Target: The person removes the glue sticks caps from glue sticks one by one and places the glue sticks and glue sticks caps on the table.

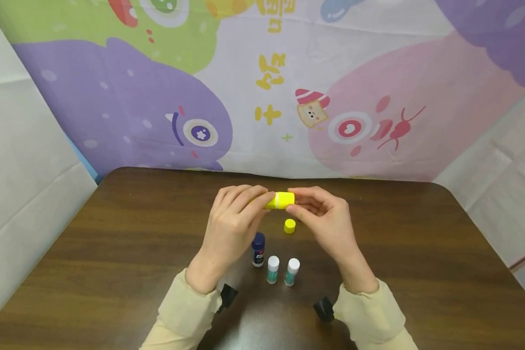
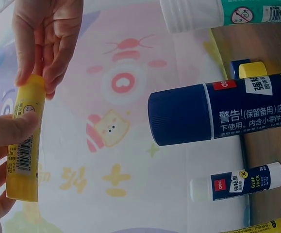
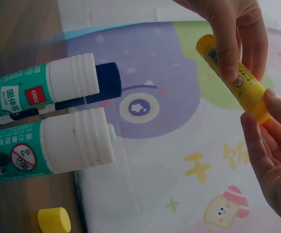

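Note:
A yellow glue stick (image 1: 284,200) is held up sideways between both hands, above the far part of the table. My left hand (image 1: 234,214) wraps its thumb and fingers round the barrel, which bears a printed label and barcode in the left wrist view. At the other end, my right hand (image 1: 325,218) pinches the yellow tip section between thumb and fingertips. A pale ring crosses the stick between the hands. Below them, a short yellow cap (image 1: 290,226) stands on the table.
Nearer me stand a dark blue glue stick (image 1: 258,250) and two green glue sticks with white caps, a left one (image 1: 272,270) and a right one (image 1: 292,272). The left wrist view adds a smaller blue-and-white glue stick (image 2: 237,182) and another yellow one (image 2: 271,227).

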{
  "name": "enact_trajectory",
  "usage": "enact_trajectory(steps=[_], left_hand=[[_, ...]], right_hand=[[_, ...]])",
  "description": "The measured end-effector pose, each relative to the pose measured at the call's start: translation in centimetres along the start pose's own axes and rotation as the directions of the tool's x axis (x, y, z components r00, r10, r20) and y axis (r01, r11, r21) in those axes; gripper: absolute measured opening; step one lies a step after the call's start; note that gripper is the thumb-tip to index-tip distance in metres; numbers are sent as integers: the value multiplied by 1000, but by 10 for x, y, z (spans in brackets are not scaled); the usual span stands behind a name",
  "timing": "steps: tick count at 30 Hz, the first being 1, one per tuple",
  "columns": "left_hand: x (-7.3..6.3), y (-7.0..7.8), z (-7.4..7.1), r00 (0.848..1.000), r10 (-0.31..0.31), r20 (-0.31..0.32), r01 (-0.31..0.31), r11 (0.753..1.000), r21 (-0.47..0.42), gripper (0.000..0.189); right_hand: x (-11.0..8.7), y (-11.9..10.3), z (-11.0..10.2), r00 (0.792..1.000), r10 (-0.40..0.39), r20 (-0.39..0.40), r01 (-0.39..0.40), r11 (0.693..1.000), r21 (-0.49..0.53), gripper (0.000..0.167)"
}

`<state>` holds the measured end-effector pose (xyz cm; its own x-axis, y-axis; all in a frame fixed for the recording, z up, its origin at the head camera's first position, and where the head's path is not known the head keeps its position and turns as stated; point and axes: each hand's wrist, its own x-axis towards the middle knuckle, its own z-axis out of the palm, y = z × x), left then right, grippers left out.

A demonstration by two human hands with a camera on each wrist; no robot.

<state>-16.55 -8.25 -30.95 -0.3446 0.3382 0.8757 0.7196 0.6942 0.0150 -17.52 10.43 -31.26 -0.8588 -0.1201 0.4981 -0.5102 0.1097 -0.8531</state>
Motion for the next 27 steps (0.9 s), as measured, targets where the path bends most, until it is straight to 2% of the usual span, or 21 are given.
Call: enact_trajectory(steps=[12,27], left_hand=[[0,-2,-1,1000,-2,-7,2,999,-44,29],[-2,-6,-1,1000,-11,21,14,994,-108,30]], right_hand=[[0,0,0,999,-41,18,41,999,-21,29],[0,0,-2,994,-100,45,103,992,-66,29]])
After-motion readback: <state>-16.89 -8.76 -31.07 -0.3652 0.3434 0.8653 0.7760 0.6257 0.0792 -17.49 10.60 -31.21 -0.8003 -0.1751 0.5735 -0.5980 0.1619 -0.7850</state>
